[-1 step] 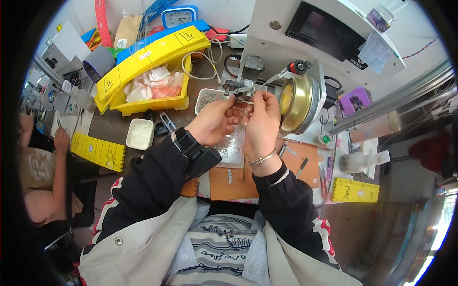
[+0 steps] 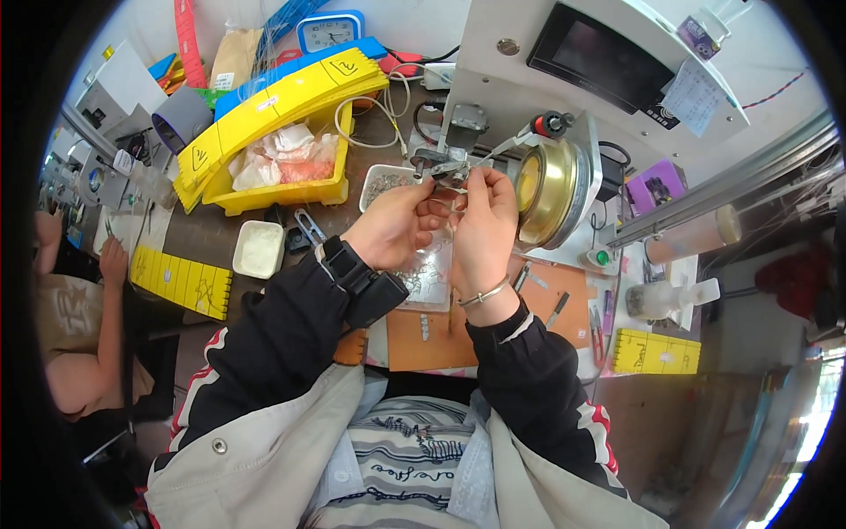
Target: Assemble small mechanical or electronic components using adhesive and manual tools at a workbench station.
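Observation:
Both hands meet at a small metal fixture [image 2: 449, 169] on the front of a white bench machine [image 2: 498, 84]. My left hand [image 2: 398, 225] comes from the left, thumb raised to the fixture and fingers curled. Just across from it, my right hand [image 2: 485, 216] pinches thumb and forefinger close to the fixture's right side. Whatever is between the fingertips is too small to make out. Right of my right hand is a round brass-coloured wheel [image 2: 536, 194]. Under the hands lies a clear plastic tray [image 2: 429, 286], partly covered by them.
A yellow bin [image 2: 273, 196] with plastic bags stands left, under long yellow strips [image 2: 282, 106]. A white dish [image 2: 259, 249] and a tray of small metal bits [image 2: 388, 181] sit nearby. Tools lie on an orange mat [image 2: 432, 344]. Another person's arm [image 2: 110, 300] shows far left.

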Demonstrator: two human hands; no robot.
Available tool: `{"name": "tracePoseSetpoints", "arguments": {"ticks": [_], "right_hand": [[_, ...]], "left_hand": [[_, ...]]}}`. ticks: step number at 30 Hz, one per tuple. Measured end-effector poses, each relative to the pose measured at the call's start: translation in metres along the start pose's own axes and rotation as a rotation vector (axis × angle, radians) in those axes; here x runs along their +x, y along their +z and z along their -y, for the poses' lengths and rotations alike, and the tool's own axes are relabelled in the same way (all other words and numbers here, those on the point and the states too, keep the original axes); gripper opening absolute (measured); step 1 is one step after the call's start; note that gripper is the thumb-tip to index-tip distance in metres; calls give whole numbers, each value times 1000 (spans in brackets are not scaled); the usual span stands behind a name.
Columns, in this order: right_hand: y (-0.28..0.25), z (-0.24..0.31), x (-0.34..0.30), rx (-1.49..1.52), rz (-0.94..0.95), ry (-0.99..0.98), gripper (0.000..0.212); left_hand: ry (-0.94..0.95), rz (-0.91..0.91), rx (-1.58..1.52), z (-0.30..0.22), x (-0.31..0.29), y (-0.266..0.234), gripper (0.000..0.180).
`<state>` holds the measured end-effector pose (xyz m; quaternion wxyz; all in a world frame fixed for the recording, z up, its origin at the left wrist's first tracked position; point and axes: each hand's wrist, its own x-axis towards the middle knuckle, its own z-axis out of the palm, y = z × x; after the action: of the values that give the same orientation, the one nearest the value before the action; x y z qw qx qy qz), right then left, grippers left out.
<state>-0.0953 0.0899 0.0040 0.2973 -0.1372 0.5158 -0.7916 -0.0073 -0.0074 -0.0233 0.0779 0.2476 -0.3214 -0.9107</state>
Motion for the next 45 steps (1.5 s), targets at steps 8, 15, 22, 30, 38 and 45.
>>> {"name": "tracePoseSetpoints", "arguments": {"ticks": [8, 15, 22, 30, 38, 45], "right_hand": [[0, 2, -4, 49, 27, -61, 15], [-6, -16, 11, -118, 13, -260, 10], [-1, 1, 1, 28, 53, -104, 9], [1, 9, -3, 139, 60, -3, 10], [-30, 25, -71, 137, 244, 39, 9], [-28, 28, -57, 123, 308, 25, 8]], "left_hand": [[-36, -38, -52, -2, -1, 1, 34], [10, 39, -78, -1, 4, -13, 25], [924, -481, 620, -18, -2, 17, 19], [1324, -338, 1523, -37, -15, 56, 8], [1415, -215, 1463, 2, -68, 58, 14], [1279, -74, 1305, -9, -65, 57, 21]]}}
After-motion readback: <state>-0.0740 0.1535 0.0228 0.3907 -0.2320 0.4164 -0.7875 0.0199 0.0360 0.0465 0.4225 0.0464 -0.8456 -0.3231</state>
